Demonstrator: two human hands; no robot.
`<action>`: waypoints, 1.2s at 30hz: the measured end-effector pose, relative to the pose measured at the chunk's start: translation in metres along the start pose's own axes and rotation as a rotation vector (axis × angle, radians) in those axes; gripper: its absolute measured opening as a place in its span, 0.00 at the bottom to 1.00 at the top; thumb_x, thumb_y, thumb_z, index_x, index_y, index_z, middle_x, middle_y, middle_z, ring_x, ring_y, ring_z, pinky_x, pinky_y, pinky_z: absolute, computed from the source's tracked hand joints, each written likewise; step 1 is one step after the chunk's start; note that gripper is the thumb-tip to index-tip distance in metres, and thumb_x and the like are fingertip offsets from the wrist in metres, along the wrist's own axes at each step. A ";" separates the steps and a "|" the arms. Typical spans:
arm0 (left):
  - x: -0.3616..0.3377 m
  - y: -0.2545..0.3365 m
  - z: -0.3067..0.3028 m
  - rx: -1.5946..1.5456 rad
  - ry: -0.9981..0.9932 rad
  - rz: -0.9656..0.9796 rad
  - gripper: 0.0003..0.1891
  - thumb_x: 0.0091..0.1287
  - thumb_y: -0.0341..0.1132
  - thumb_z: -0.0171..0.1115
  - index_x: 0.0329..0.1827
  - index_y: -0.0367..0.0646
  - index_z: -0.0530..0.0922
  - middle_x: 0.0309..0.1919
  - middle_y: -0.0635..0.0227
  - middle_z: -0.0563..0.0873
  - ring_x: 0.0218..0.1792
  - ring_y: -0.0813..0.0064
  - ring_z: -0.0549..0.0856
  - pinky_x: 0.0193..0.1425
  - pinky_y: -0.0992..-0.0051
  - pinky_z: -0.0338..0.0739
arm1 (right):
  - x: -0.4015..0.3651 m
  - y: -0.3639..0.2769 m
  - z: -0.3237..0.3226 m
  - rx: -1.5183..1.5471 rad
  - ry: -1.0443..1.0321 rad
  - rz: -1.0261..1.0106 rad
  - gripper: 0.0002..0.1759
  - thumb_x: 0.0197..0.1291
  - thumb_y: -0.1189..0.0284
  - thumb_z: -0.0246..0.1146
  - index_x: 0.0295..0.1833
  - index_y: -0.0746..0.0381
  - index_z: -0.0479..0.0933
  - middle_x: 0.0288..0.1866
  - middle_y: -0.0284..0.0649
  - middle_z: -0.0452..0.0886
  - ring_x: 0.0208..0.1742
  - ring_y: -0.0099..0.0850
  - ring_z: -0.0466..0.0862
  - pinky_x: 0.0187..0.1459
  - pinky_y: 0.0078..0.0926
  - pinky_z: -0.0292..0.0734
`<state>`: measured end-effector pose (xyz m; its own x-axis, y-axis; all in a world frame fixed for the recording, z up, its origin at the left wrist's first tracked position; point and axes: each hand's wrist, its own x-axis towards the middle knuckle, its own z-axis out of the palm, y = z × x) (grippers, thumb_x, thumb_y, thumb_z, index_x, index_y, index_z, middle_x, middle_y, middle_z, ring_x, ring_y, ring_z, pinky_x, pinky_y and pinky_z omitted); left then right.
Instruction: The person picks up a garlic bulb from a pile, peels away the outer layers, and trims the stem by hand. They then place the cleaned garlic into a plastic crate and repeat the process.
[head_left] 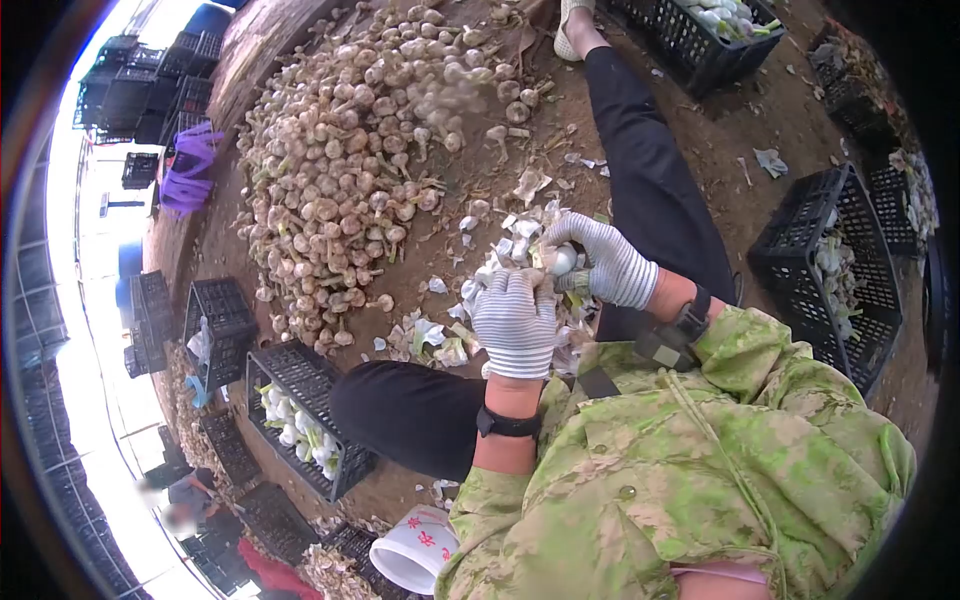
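Note:
My right hand [615, 262], in a white striped glove, is closed around a garlic bulb [563, 260] with a pale, peeled-looking side showing. Close beside it, my left hand [514, 318] wears a matching glove. Its thumb and fingertips are pinched together at the edge of the bulb, near loose papery skin; what exactly they grip is partly hidden. White and purplish garlic skins [430, 335] lie on the ground below both hands. Beyond them spreads a large heap of unpeeled garlic bulbs [340, 150] with short stems.
Black plastic crates holding garlic stand at left [295, 415], at right [838, 270] and at the top [700, 45]. A white bucket [415, 548] lies tilted near my left side. Stacked crates [150, 85] and a purple bag [188, 170] are farther off. Another person [195, 500] sits at lower left.

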<state>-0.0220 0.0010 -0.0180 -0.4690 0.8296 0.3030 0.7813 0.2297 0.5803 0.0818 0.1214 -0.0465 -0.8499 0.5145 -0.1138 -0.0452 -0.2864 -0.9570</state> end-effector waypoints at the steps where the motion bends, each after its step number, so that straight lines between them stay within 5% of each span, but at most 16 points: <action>1: 0.000 -0.001 0.001 0.072 0.007 0.051 0.05 0.51 0.23 0.64 0.30 0.38 0.76 0.25 0.62 0.78 0.25 0.66 0.79 0.31 0.72 0.73 | 0.000 -0.002 0.001 0.317 0.034 0.226 0.27 0.40 0.72 0.74 0.47 0.61 0.71 0.42 0.36 0.76 0.44 0.25 0.76 0.46 0.24 0.73; 2: 0.000 -0.002 0.001 0.020 -0.016 0.029 0.04 0.53 0.23 0.61 0.29 0.38 0.75 0.24 0.63 0.78 0.25 0.68 0.78 0.31 0.73 0.73 | -0.001 0.000 -0.001 0.318 0.032 0.228 0.27 0.40 0.72 0.74 0.47 0.61 0.71 0.42 0.36 0.76 0.44 0.25 0.76 0.46 0.24 0.73; 4: 0.001 -0.004 0.002 -0.132 0.021 -0.068 0.03 0.53 0.23 0.61 0.29 0.37 0.75 0.24 0.64 0.79 0.25 0.71 0.78 0.31 0.74 0.73 | 0.000 0.004 -0.008 -0.386 -0.061 -0.239 0.26 0.41 0.72 0.74 0.46 0.61 0.71 0.45 0.36 0.76 0.46 0.25 0.76 0.48 0.25 0.73; 5: 0.000 -0.006 0.002 -0.286 0.052 -0.166 0.03 0.53 0.23 0.60 0.28 0.37 0.75 0.23 0.64 0.79 0.24 0.74 0.77 0.30 0.75 0.72 | 0.000 0.006 -0.007 -0.386 -0.061 -0.237 0.26 0.41 0.72 0.74 0.46 0.61 0.71 0.45 0.36 0.76 0.46 0.25 0.76 0.48 0.25 0.73; 9: -0.003 -0.032 0.015 -0.300 0.083 -0.383 0.02 0.56 0.23 0.58 0.27 0.35 0.74 0.21 0.67 0.78 0.22 0.82 0.74 0.28 0.78 0.71 | -0.006 0.013 -0.005 0.037 -0.173 -0.074 0.23 0.43 0.71 0.73 0.46 0.61 0.73 0.46 0.36 0.77 0.47 0.27 0.78 0.53 0.27 0.73; 11: -0.006 -0.041 0.019 -0.254 0.029 -0.477 0.04 0.55 0.26 0.60 0.27 0.36 0.73 0.21 0.65 0.77 0.23 0.77 0.74 0.31 0.75 0.72 | -0.004 0.018 -0.009 0.159 -0.196 0.035 0.26 0.45 0.66 0.72 0.50 0.62 0.72 0.49 0.39 0.77 0.50 0.27 0.77 0.53 0.27 0.72; 16: -0.002 -0.034 0.019 -0.711 0.143 -0.541 0.04 0.57 0.26 0.59 0.29 0.35 0.72 0.23 0.67 0.78 0.22 0.79 0.76 0.28 0.77 0.74 | -0.001 0.021 -0.012 0.284 -0.209 0.213 0.37 0.49 0.57 0.69 0.61 0.64 0.65 0.48 0.40 0.77 0.50 0.28 0.76 0.51 0.24 0.73; 19: 0.000 -0.030 0.013 -0.939 0.114 -0.625 0.04 0.59 0.27 0.59 0.31 0.38 0.72 0.23 0.66 0.79 0.21 0.79 0.78 0.26 0.78 0.77 | -0.001 0.026 -0.015 -0.133 -0.232 0.159 0.31 0.52 0.60 0.66 0.58 0.65 0.67 0.47 0.41 0.78 0.50 0.28 0.78 0.49 0.24 0.75; 21: 0.008 -0.034 -0.004 -1.467 0.374 -0.859 0.04 0.60 0.28 0.59 0.32 0.40 0.72 0.26 0.64 0.80 0.22 0.75 0.79 0.23 0.78 0.77 | -0.005 0.013 -0.015 0.409 -0.389 0.297 0.34 0.49 0.58 0.68 0.58 0.66 0.67 0.47 0.41 0.78 0.50 0.27 0.78 0.48 0.23 0.75; 23: 0.017 -0.051 -0.023 -1.604 0.502 -0.873 0.05 0.61 0.27 0.56 0.39 0.42 0.75 0.34 0.62 0.81 0.27 0.76 0.81 0.23 0.81 0.77 | -0.008 0.007 -0.015 0.454 -0.406 0.209 0.35 0.49 0.57 0.68 0.58 0.65 0.67 0.49 0.41 0.78 0.49 0.26 0.78 0.47 0.20 0.75; 26: 0.010 -0.065 -0.031 -1.145 0.405 -0.742 0.06 0.62 0.28 0.58 0.41 0.42 0.76 0.34 0.65 0.82 0.30 0.77 0.81 0.29 0.85 0.75 | -0.005 0.009 -0.021 0.554 -0.468 0.271 0.39 0.48 0.55 0.68 0.61 0.65 0.64 0.51 0.43 0.77 0.47 0.24 0.79 0.40 0.14 0.77; 27: -0.002 -0.070 -0.034 -0.763 0.188 -0.604 0.06 0.61 0.32 0.61 0.39 0.42 0.78 0.35 0.65 0.82 0.32 0.76 0.81 0.37 0.82 0.75 | -0.003 0.010 -0.021 0.552 -0.470 0.268 0.39 0.48 0.55 0.68 0.61 0.65 0.64 0.51 0.43 0.77 0.47 0.24 0.79 0.40 0.14 0.77; 30: -0.016 -0.049 -0.023 -0.732 -0.082 -0.545 0.07 0.59 0.32 0.64 0.38 0.40 0.79 0.36 0.64 0.81 0.35 0.74 0.80 0.42 0.78 0.74 | -0.002 0.010 -0.020 0.687 -0.499 0.270 0.42 0.48 0.55 0.69 0.62 0.67 0.62 0.51 0.43 0.76 0.45 0.23 0.80 0.37 0.13 0.77; 33: 0.000 -0.011 -0.013 -0.212 0.093 0.108 0.07 0.59 0.30 0.63 0.37 0.36 0.79 0.31 0.63 0.81 0.37 0.75 0.79 0.41 0.78 0.74 | -0.008 -0.004 -0.016 0.638 -0.445 0.332 0.39 0.48 0.63 0.69 0.63 0.67 0.62 0.47 0.38 0.77 0.40 0.23 0.80 0.34 0.14 0.77; 35: -0.002 -0.010 0.001 -0.363 0.093 -0.002 0.05 0.59 0.28 0.60 0.34 0.36 0.78 0.31 0.64 0.81 0.35 0.75 0.79 0.40 0.78 0.74 | -0.010 -0.001 -0.022 0.343 -0.446 0.400 0.28 0.50 0.69 0.66 0.58 0.65 0.69 0.49 0.34 0.77 0.42 0.22 0.78 0.42 0.18 0.75; 36: -0.003 -0.012 0.005 -0.578 0.098 -0.216 0.04 0.59 0.28 0.58 0.33 0.36 0.77 0.31 0.65 0.81 0.34 0.76 0.78 0.39 0.78 0.74 | -0.014 0.002 -0.016 0.366 -0.385 0.171 0.26 0.51 0.66 0.66 0.56 0.65 0.71 0.50 0.34 0.77 0.48 0.22 0.76 0.50 0.19 0.71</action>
<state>-0.0277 -0.0017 -0.0300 -0.6480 0.7387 0.1853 0.3285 0.0516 0.9431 0.1023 0.1265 -0.0516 -0.9885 0.1231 -0.0879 -0.0109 -0.6374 -0.7705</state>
